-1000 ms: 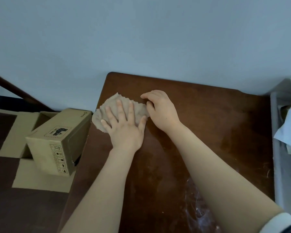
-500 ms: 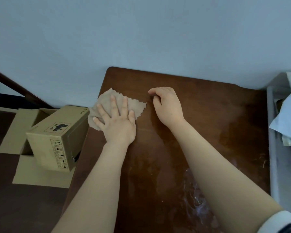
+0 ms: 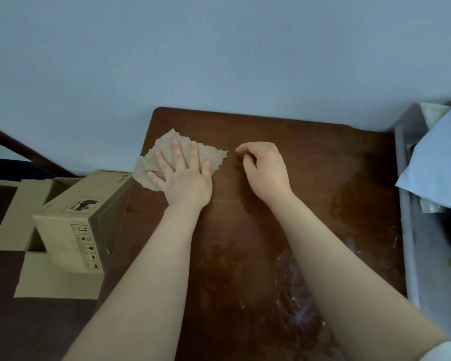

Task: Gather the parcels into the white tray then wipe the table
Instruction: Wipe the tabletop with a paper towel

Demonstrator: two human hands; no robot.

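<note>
A ragged beige cloth (image 3: 167, 147) lies on the dark wooden table (image 3: 323, 165) near its far left corner, its left part hanging past the table's edge. My left hand (image 3: 182, 178) presses flat on the cloth, fingers spread and straight. My right hand (image 3: 266, 170) rests on the bare wood just right of the cloth, fingers loosely curled, holding nothing and not touching the cloth. At the right edge stands the white tray (image 3: 408, 230), with a pale blue parcel (image 3: 443, 162) inside it and other wrapped items partly hidden beneath.
A closed cardboard box (image 3: 84, 217) sits left of the table, below its level, on flattened cardboard sheets (image 3: 55, 282). A pale blue wall runs behind the table's far edge. White smears (image 3: 294, 295) mark the wood near my right forearm.
My left hand slid the cloth left, toward the table's corner. My right hand, which touched the cloth's right edge a second ago, now sits apart from it.
</note>
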